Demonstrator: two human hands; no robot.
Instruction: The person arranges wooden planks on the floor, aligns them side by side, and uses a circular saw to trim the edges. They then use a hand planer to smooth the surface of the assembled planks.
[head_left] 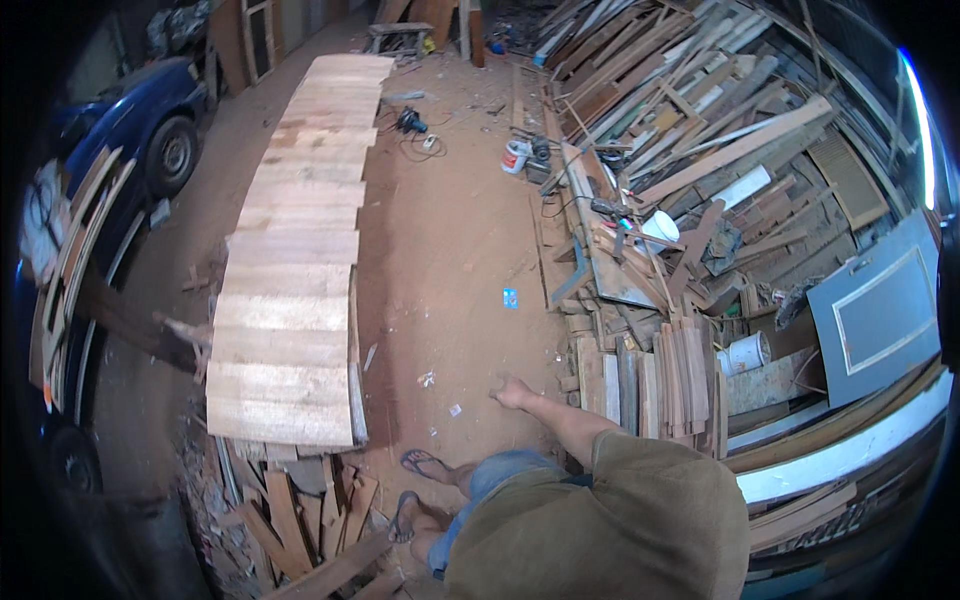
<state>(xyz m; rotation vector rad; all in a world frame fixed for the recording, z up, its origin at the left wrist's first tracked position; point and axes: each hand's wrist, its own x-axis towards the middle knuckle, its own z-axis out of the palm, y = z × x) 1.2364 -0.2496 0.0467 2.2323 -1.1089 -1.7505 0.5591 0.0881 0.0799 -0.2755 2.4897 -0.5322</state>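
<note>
My right hand reaches out over the dusty floor with its arm bent away from my side. Some of its fingers look extended and apart, and I see nothing held in them. To its left lies a long row of overlapping pale wood sheets, raised on a support, apart from the hand. Small white scraps litter the floor between them. Beyond the hand is a small blue packet. My left hand is out of the picture, on the side hidden by my olive shirt.
Upright boards stand close on the right, below a large heap of timber. A grey door panel leans there. A corded power tool and a white bucket sit farther off. A blue vehicle stands left; offcuts lie near my feet.
</note>
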